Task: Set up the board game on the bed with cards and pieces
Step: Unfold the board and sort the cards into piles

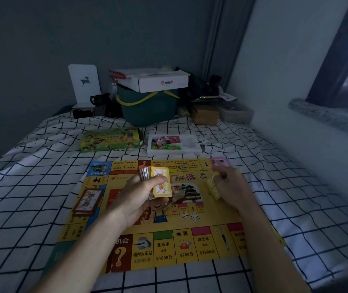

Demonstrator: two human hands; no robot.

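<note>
A yellow game board point(164, 246) lies flat on the checked bed sheet. Above its middle my left hand point(141, 197) grips a thick deck of cards point(158, 182) with a yellow card on top. My right hand point(232, 187) holds a small yellow stack of cards point(212, 187) at the board's right side, low over the board. A brown-backed stack of cards point(87, 200) lies on the board's left side. A pink stack of cards point(220, 161) sits at the far right corner.
Beyond the board are the green game box point(110, 140) and a white tray point(190, 144) with coloured pieces. A green bin point(147, 108) with a white carton on top and other clutter stand at the bed's far end. A wall runs along the right.
</note>
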